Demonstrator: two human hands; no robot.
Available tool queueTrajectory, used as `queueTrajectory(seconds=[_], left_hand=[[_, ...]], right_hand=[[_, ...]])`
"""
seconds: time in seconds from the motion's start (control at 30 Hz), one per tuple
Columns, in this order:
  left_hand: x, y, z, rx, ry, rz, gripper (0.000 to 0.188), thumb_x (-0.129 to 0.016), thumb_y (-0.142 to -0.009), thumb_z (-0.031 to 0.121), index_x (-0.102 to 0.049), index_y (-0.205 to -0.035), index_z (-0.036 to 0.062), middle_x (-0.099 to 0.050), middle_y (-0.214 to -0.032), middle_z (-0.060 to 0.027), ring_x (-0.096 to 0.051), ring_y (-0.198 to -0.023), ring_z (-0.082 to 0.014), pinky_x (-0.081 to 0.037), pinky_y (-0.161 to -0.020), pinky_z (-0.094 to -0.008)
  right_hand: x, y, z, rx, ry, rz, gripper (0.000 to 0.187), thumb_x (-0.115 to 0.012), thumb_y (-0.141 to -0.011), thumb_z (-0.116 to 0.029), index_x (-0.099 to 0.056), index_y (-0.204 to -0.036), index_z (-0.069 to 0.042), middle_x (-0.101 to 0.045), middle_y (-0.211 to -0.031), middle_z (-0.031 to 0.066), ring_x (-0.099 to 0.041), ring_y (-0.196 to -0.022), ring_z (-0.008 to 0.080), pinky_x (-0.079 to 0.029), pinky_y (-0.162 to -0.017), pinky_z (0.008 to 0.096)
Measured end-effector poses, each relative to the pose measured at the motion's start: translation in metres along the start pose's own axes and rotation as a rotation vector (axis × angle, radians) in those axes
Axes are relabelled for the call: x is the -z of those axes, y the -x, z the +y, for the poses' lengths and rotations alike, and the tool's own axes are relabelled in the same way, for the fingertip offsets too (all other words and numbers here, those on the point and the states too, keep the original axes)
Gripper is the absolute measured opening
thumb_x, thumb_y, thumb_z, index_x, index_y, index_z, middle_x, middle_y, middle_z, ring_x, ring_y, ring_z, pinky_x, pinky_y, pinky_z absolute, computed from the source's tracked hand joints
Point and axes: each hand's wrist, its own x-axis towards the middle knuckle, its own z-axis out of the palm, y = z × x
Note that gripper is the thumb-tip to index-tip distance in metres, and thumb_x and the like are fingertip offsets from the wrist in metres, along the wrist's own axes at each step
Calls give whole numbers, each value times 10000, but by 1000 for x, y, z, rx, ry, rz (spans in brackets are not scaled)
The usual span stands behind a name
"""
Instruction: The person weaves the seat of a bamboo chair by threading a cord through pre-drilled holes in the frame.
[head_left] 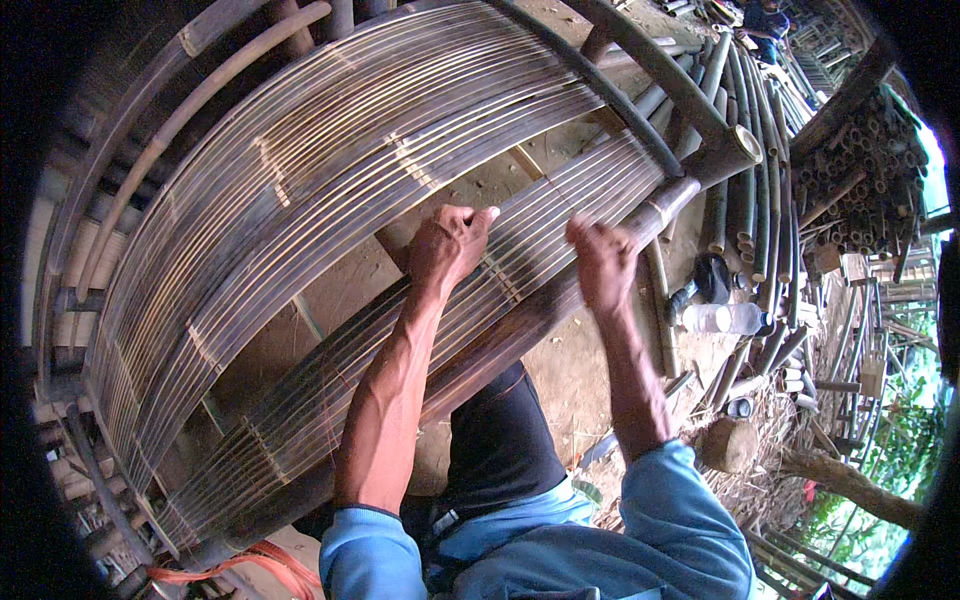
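A long bamboo seat or bench frame with narrow slats [540, 245] slants across in front of me. My left hand [450, 245] is closed in a fist above the near band of slats, its thumb pointing right. To its right, my right hand [605, 262] is closed with fingers pinched, slightly blurred, over the slats beside the thick front bamboo pole [530, 320]. Whatever either hand holds is too thin or hidden to make out. A fine reddish strand seems to rise from the slats near my right hand. Woven ties [410, 160] cross the farther slats [300, 130].
Long bamboo poles [745, 160] lie on the ground at right, near a stack of cut bamboo [870, 170]. Clear plastic bottles [735, 319] and a log piece [730, 444] sit right of my arm. Orange strapping [250, 565] lies lower left. Another person [765, 25] is far off.
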Motion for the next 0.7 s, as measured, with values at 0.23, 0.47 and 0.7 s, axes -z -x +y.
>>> queueTrajectory(seconds=[0.23,0.47,0.7], left_hand=[[13,-3,10,81,24,-123,455,-623,-948,436,-716,-687,76,-654,-590,-129,-612,-507,-233,-454,-503,-418],[33,78,-32,-267,77,511,257,-777,-821,227,-635,-965,69,-592,-922,-110,-559,-917,-264,-411,-872,-443],[146,253,-79,225,-521,473,509,-862,-750,437,-499,-772,80,-472,-781,-102,-496,-801,-338,-395,-760,-494]], right_hand=[[7,8,-21,-277,-216,138,253,-706,-950,-160,-651,-718,-77,-610,-689,1,-517,-632,92,-384,-577,259],[99,33,18,-155,-294,258,229,-588,-1038,-206,-701,-989,-13,-713,-887,68,-645,-813,188,-530,-719,348],[225,74,70,-35,650,155,407,-714,-964,-305,-632,-1255,-34,-652,-1193,92,-595,-1142,219,-437,-1045,361]])
